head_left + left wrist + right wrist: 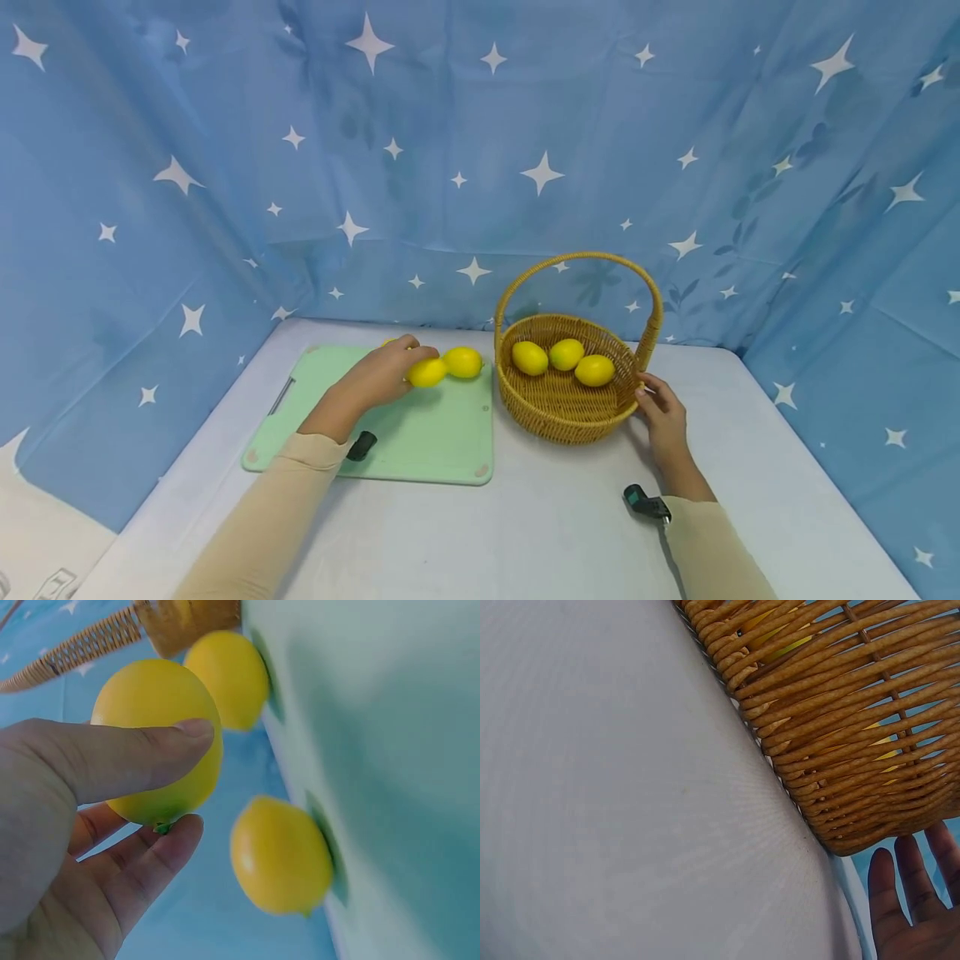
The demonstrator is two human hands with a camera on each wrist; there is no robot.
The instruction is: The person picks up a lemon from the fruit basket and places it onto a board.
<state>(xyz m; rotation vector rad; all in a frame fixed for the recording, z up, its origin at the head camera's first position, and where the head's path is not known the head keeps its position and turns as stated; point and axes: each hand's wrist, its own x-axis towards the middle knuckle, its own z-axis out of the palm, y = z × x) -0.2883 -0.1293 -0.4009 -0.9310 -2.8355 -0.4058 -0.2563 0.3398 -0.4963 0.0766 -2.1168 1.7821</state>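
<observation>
Currently, working remotely, I have the left hand (pixel 386 371) pinching a lemon (pixel 427 373) between thumb and fingers, raised over the green board (pixel 420 437) at about its 1 o'clock. A second lemon (pixel 463 362) lies on the board near 2 o'clock; a third lemon (pixel 283 856) rests near 12 o'clock, mostly hidden by the hand in my head view but plain from the left wrist. At the board's 3 o'clock, the wicker basket (pixel 551 426) stands on the white desk (pixel 540 525), three more lemons (pixel 529 358) inside. The right hand (pixel 665 421) touches its rim around 4 o'clock, three fingers straight and spread; whether the thumb pinches, I cannot tell.
</observation>
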